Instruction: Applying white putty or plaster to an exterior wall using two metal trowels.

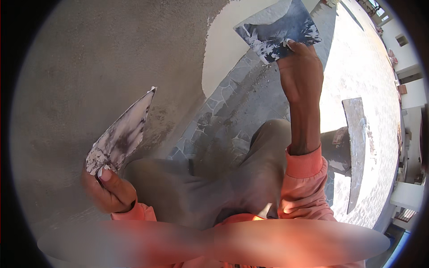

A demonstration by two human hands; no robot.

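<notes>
My left hand (109, 190) grips a flat, pointed, roughly triangular blade (123, 129) by its wide end, thumb on top. White putty coats much of this blade, thickest near the thumb; whether it has a handle is hidden. Higher up on the right, my right hand (301, 71) pinches a square, dark flat sheet (286, 29) at its lower edge, thumb over its face. White putty patches cover the sheet and cling near the thumb. Behind it is a grey wall (111, 58), with a smooth off-white coated area (223, 53) beside the sheet.
A stone-patterned floor strip (210, 107) runs along the wall's base, with crumbs scattered on it. My bent knees (272, 138) are below. To the right, a long grey board (356, 147) lies next to a putty-marked dark object (337, 152). Bright sunlit paving (377, 107) stretches beyond.
</notes>
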